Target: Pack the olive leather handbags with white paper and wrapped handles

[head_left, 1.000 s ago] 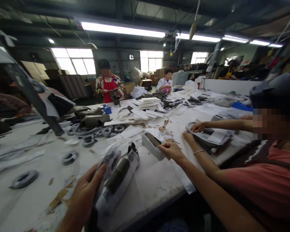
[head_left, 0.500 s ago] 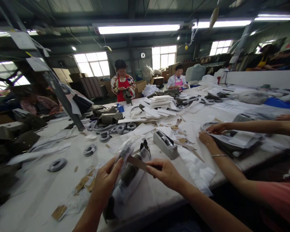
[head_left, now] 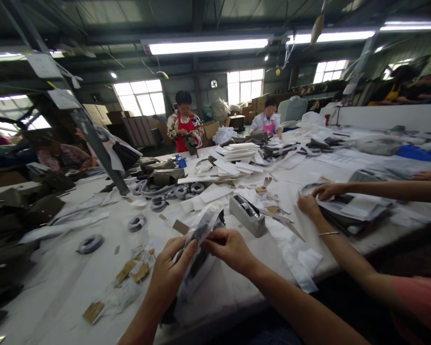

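My left hand [head_left: 175, 258] is closed around a grey strap [head_left: 202, 229] covered in clear wrap, thumb on top. A narrow brown cardboard strip [head_left: 180, 226] sticks out past the strap's left side, its middle hidden behind the strap. My right hand [head_left: 233, 247] pinches at the strap's right edge, in line with the strip; its fingertips are partly hidden. Beneath both hands lies a dark bag-like piece with pale wrapping [head_left: 190, 287], mostly covered by the hands. A grey tape dispenser [head_left: 247, 215] stands just beyond my right hand.
Coiled grey straps [head_left: 90, 244] and brown paper scraps [head_left: 132, 270] lie to the left. White foam sheets [head_left: 239, 155] are stacked farther back. A metal post [head_left: 104, 148] rises at the left. At the right, a co-worker's hands [head_left: 316, 199] handle a dark bag. Two people work across the table.
The cardboard strip has moved left behind the strap and now shows on its far side. My right hand has come in against the strap. The view has shifted slightly left.
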The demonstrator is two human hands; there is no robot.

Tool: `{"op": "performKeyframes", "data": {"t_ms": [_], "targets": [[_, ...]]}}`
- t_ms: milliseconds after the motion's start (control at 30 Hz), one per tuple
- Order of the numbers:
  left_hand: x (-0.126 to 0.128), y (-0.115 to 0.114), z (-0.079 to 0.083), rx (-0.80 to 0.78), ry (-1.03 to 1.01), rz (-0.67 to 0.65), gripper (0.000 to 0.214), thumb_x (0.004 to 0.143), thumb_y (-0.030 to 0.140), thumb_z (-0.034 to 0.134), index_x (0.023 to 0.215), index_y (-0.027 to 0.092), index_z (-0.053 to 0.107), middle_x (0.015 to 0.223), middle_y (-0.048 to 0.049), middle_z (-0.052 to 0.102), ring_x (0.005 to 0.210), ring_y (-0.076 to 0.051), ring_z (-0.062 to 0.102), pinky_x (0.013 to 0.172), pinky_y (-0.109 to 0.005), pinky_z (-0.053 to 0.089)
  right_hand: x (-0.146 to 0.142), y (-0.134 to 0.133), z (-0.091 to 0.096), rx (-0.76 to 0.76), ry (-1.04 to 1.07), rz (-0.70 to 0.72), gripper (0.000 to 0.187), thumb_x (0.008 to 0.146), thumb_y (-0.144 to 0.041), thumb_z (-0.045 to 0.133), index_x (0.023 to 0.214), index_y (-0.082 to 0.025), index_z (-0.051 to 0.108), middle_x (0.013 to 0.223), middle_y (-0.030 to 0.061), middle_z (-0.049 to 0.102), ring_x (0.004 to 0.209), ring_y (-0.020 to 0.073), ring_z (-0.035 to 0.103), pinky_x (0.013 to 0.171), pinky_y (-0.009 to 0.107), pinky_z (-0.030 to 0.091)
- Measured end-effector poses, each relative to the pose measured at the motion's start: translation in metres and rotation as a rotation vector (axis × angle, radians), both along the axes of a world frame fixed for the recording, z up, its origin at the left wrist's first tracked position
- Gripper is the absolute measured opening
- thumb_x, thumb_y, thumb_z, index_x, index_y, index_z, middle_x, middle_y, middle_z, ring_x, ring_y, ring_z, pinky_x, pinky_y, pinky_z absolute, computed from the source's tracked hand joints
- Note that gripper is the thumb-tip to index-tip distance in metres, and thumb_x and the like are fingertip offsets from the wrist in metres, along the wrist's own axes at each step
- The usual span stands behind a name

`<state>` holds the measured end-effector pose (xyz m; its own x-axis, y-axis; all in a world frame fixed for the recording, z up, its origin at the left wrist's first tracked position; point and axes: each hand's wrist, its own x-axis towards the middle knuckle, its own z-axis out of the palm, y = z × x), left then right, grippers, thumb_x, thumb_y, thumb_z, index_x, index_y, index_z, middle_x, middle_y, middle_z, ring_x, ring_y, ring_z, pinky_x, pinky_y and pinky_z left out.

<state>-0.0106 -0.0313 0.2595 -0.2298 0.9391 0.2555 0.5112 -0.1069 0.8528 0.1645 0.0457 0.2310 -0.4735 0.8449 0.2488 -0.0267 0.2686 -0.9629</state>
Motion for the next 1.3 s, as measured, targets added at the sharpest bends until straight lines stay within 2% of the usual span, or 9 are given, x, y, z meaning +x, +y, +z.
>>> {"op": "performKeyframes", "data": {"t_ms": [167,300,400,533,767,867,1033,1167,1300], "targets": [[0.0,-0.002,0.001,-0.007,-0.012,-0.027,0.042,0.086,0.057,0.06,0.107,0.024,0.075,0.108,-0.0068,0.072,0.107,-0.028,0.063,0.094,-0.037,0.049,-0.006,0.0,0.005,-0.181,0.095,0.096,0.039,0.072,-0.054,0.079,0.082,-0.016,0.079,0.062,-0.0007,0.06,0.06,0.0119,0.049,0.057,0.025,0.037],[-0.006,-0.001,0.0,0.011,-0.006,-0.009,0.041,0.086,0.055,0.06,0.11,0.025,0.074,0.11,-0.0065,0.072,0.11,-0.028,0.062,0.097,-0.038,0.047,0.001,-0.005,0.014,-0.326,0.094,0.244,0.047,0.078,-0.06,0.073,0.096,-0.017,0.078,0.066,-0.0022,0.056,0.055,0.0078,0.038,0.052,0.023,0.029],[-0.007,-0.001,-0.001,0.009,0.012,-0.012,0.041,0.088,0.055,0.059,0.112,0.026,0.074,0.113,-0.006,0.071,0.112,-0.028,0.061,0.099,-0.038,0.045,0.005,-0.008,0.02,-0.378,0.128,0.334,0.048,0.079,-0.062,0.071,0.094,-0.016,0.077,0.074,0.0002,0.061,0.063,0.0096,0.047,0.056,0.023,0.033],[-0.005,-0.002,0.0,0.009,0.111,-0.027,0.038,0.09,0.055,0.057,0.113,0.029,0.073,0.113,-0.0047,0.071,0.109,-0.026,0.062,0.096,-0.037,0.047,0.003,-0.011,0.023,-0.393,0.168,0.287,0.049,0.078,-0.063,0.071,0.093,-0.017,0.076,0.084,0.0031,0.068,0.08,0.0171,0.059,0.074,0.027,0.045],[0.006,-0.009,-0.001,0.097,0.276,-0.03,0.034,0.093,0.047,0.055,0.119,0.031,0.07,0.12,-0.0048,0.07,0.115,-0.027,0.061,0.101,-0.039,0.046,-0.009,-0.02,0.025,-0.41,0.233,0.136,0.043,0.074,-0.054,0.079,0.1,-0.02,0.076,0.1,0.0056,0.073,0.101,0.0252,0.064,0.088,0.034,0.049],[0.012,-0.008,-0.005,0.09,0.083,-0.001,0.044,0.091,0.048,0.059,0.132,0.03,0.061,0.129,-0.0058,0.065,0.123,-0.026,0.058,0.107,-0.04,0.043,-0.009,-0.022,0.029,-0.413,0.29,0.126,0.038,0.074,-0.048,0.081,0.1,-0.021,0.076,0.102,0.006,0.074,0.104,0.0264,0.065,0.094,0.037,0.048],[0.02,-0.005,-0.007,0.079,-0.395,0.026,0.099,0.083,0.044,0.071,0.156,0.035,0.004,0.113,-0.003,0.069,0.109,-0.022,0.065,0.096,-0.037,0.051,-0.003,-0.021,0.03,-0.452,0.231,0.189,0.04,0.077,-0.051,0.078,0.099,-0.018,0.076,0.096,0.0066,0.073,0.096,0.0247,0.065,0.09,0.036,0.048],[0.021,-0.006,0.001,0.086,-0.493,0.018,0.102,0.084,0.04,0.072,0.156,0.035,-0.001,0.1,0.0008,0.069,0.097,-0.018,0.068,0.091,-0.032,0.052,0.007,-0.019,0.025,-0.612,0.282,0.285,0.048,0.084,-0.061,0.067,0.098,-0.016,0.076,0.094,0.0076,0.071,0.085,0.0194,0.064,0.084,0.033,0.05],[0.02,-0.007,0.008,0.052,-0.553,0.026,0.099,0.083,0.04,0.072,0.156,0.034,0.006,0.109,-0.0013,0.068,0.104,-0.018,0.066,0.095,-0.031,0.05,0.013,-0.022,0.018,-0.713,0.453,0.376,0.045,0.088,-0.056,0.064,0.107,-0.017,0.076,0.107,0.0091,0.071,0.096,0.0193,0.064,0.097,0.035,0.047]]}}
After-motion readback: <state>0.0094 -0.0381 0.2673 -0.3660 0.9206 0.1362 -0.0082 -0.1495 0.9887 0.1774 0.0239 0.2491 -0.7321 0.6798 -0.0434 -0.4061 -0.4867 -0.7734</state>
